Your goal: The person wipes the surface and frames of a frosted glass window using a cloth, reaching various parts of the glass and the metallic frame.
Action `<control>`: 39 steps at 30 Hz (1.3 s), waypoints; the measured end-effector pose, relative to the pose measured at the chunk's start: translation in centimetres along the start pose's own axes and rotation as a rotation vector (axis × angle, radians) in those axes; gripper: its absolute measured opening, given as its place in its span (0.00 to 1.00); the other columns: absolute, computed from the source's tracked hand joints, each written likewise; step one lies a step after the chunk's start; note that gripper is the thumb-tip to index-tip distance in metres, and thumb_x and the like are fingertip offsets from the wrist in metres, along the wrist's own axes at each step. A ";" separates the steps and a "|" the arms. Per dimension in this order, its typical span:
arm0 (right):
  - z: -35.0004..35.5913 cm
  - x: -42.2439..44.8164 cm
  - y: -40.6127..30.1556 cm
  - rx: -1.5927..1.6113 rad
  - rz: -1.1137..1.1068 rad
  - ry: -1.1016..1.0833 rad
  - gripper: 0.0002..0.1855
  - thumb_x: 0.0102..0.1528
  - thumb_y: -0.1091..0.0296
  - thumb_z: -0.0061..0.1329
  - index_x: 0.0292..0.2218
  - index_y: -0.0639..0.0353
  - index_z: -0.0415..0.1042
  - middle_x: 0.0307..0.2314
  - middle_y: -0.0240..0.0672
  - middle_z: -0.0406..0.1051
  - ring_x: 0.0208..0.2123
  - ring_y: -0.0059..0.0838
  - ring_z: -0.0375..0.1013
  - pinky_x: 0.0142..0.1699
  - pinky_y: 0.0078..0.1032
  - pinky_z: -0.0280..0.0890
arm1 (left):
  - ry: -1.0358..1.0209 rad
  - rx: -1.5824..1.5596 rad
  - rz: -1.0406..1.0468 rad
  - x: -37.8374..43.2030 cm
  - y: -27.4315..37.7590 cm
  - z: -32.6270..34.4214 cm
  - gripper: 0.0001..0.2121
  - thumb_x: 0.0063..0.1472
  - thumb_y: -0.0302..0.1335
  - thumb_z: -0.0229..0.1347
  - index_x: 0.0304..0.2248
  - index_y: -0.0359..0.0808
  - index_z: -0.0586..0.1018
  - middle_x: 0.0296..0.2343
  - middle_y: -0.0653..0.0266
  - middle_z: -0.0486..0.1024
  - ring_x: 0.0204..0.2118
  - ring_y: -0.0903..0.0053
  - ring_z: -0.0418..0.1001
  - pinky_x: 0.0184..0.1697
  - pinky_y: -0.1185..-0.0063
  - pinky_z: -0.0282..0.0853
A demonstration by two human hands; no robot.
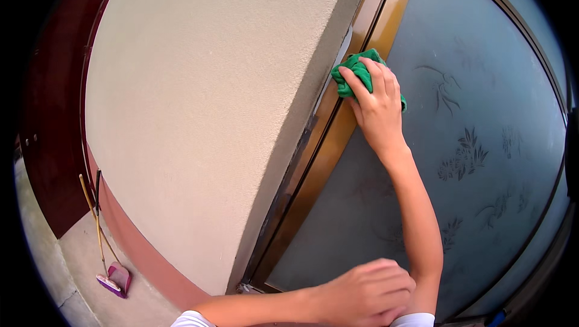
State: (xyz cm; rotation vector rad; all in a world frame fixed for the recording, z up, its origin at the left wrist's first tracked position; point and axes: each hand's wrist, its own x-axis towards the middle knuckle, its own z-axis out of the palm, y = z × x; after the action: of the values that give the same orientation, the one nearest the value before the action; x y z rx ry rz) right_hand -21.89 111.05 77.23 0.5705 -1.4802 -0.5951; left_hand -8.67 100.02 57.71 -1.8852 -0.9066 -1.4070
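My right hand presses a folded green cloth against the brown metal frame of a window, near the top middle of the view. The cloth covers part of the frame and of the dark gap that runs along it. Frosted glass with etched plant patterns lies behind and to the right of the right arm. My left hand is low in the view, its fingers curled, in front of the right forearm near the elbow. No object shows in it; its palm is hidden.
A beige rough wall with a reddish lower band stands left of the frame. Farther left is a dark red door. A broom and a pink dustpan with long handles stand on the concrete ground.
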 end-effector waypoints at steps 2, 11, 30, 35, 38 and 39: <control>0.5 2.8 2.6 -0.056 0.006 0.050 0.27 0.46 0.68 0.59 0.49 0.43 0.69 0.47 0.36 0.62 0.52 0.41 0.60 0.59 0.42 0.56 | 0.170 0.402 -0.129 0.0 -5.2 -3.4 0.11 0.50 0.21 0.54 0.36 0.33 0.74 0.40 0.57 0.72 0.45 0.62 0.71 0.52 0.65 0.64; 4.5 10.1 5.7 -0.030 0.176 0.324 0.17 0.53 0.50 0.52 0.41 0.47 0.74 0.43 0.39 0.67 0.50 0.43 0.62 0.57 0.42 0.52 | 0.208 0.925 -0.319 -4.9 -14.1 -6.0 0.28 0.52 0.23 0.49 0.56 0.36 0.65 0.59 0.52 0.58 0.63 0.59 0.54 0.63 0.61 0.49; -0.3 -1.0 -2.2 0.093 -0.080 -0.095 0.21 0.37 0.64 0.64 0.36 0.45 0.73 0.42 0.31 0.67 0.48 0.35 0.63 0.57 0.44 0.54 | 0.238 0.986 -0.322 -4.6 -15.2 -5.3 0.27 0.47 0.23 0.51 0.52 0.39 0.73 0.57 0.50 0.61 0.60 0.57 0.58 0.60 0.60 0.53; 1.9 7.7 5.3 0.079 0.001 0.169 0.19 0.46 0.59 0.61 0.41 0.46 0.73 0.42 0.35 0.66 0.48 0.41 0.63 0.56 0.43 0.55 | 0.231 0.992 -0.317 -4.7 -14.4 -5.9 0.28 0.48 0.23 0.51 0.53 0.40 0.72 0.58 0.51 0.60 0.61 0.58 0.58 0.60 0.60 0.54; 3.4 11.6 9.5 0.014 0.146 0.308 0.19 0.49 0.56 0.58 0.43 0.48 0.73 0.43 0.43 0.65 0.49 0.47 0.61 0.55 0.44 0.56 | 0.231 0.978 -0.306 -4.6 -14.8 -4.9 0.28 0.47 0.22 0.50 0.53 0.40 0.72 0.58 0.51 0.60 0.61 0.58 0.58 0.60 0.60 0.54; 4.1 12.4 9.9 -0.035 0.197 0.363 0.19 0.50 0.56 0.57 0.43 0.48 0.73 0.43 0.45 0.65 0.49 0.48 0.61 0.54 0.45 0.56 | 0.239 0.974 -0.301 -4.5 -15.0 -4.5 0.28 0.47 0.22 0.50 0.53 0.40 0.73 0.58 0.52 0.60 0.61 0.58 0.58 0.60 0.60 0.54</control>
State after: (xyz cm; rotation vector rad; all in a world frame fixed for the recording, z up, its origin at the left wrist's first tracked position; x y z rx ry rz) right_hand -25.77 109.94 93.18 0.4708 -1.1629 -0.3409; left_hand -24.24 104.36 55.58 -0.8604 -1.4424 -1.0048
